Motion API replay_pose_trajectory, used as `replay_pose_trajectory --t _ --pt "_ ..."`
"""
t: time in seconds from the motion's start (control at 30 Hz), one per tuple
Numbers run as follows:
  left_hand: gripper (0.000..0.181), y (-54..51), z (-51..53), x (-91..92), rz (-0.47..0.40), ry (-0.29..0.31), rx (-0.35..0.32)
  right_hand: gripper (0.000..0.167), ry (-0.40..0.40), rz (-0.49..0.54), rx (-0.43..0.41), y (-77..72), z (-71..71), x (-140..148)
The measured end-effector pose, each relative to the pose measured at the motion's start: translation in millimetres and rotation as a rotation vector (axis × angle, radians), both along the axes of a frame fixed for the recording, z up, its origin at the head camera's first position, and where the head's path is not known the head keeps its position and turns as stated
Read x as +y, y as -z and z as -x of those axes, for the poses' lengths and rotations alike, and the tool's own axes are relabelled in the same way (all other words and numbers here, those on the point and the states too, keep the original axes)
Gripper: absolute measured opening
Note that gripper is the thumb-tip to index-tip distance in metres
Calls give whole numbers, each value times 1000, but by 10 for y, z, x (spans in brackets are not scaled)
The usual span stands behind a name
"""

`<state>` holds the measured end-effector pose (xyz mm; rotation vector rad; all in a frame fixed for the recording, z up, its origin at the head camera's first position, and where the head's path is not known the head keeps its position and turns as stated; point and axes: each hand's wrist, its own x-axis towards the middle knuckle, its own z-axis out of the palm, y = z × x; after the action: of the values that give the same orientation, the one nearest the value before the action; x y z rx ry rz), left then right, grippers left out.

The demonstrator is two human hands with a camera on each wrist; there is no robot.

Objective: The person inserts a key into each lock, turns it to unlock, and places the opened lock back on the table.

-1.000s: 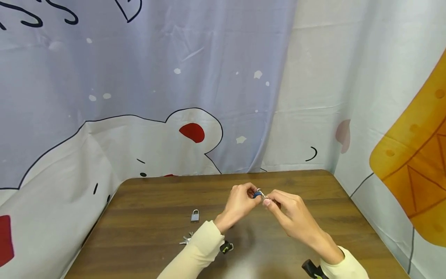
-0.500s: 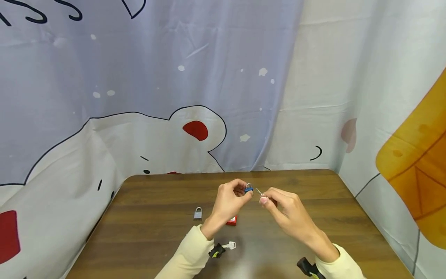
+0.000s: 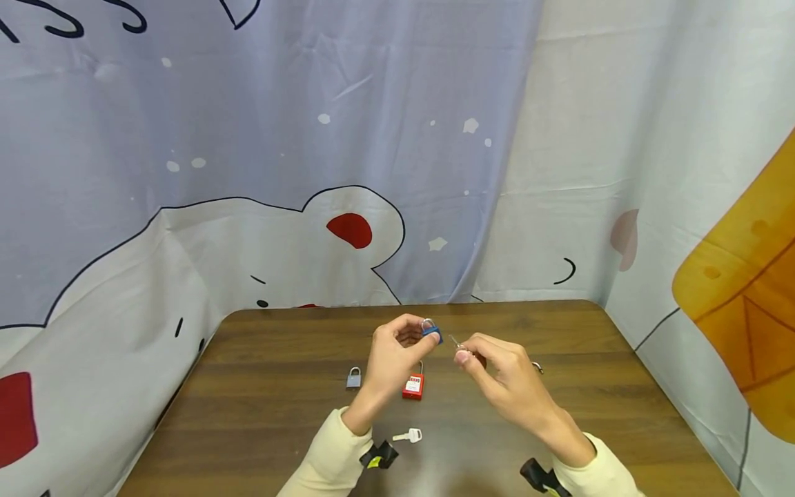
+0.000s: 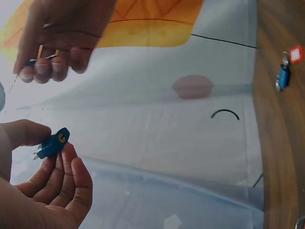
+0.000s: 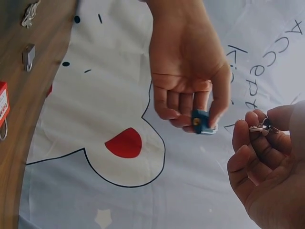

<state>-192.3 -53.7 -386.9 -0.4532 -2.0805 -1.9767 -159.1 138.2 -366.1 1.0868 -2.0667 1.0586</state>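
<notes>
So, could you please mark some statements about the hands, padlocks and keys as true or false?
1. The left hand holds the blue padlock. True.
2. The right hand holds the red padlock. False: it holds small keys; the red padlock is on the table.
3. A key is inside the blue padlock. False: the small keys are apart from it.
4. In the head view, the grey padlock is left of the red one. True.
5. A loose key lies on the table. True.
</notes>
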Motion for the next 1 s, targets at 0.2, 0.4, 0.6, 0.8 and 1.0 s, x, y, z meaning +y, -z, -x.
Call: replay_pose_trajectory --t 0.2,0.4,0.6,0.8,1.0 --pt "16 -104 -78 -47 -172 43 -66 20 -6 4 -21 8 -13 -67" --pt "11 -151 -145 -67 -309 134 -157 20 -10 4 -32 19 -39 -124" --pt "11 -174 -196 -69 -433 193 -198 18 -11 9 -38 38 -46 -166" --pt "11 -216 -259 -77 -568 262 -244 17 -12 5 -32 69 -43 -210" --pt "13 -219 -289 -83 -611 292 -252 17 -17 2 -28 91 -48 -242"
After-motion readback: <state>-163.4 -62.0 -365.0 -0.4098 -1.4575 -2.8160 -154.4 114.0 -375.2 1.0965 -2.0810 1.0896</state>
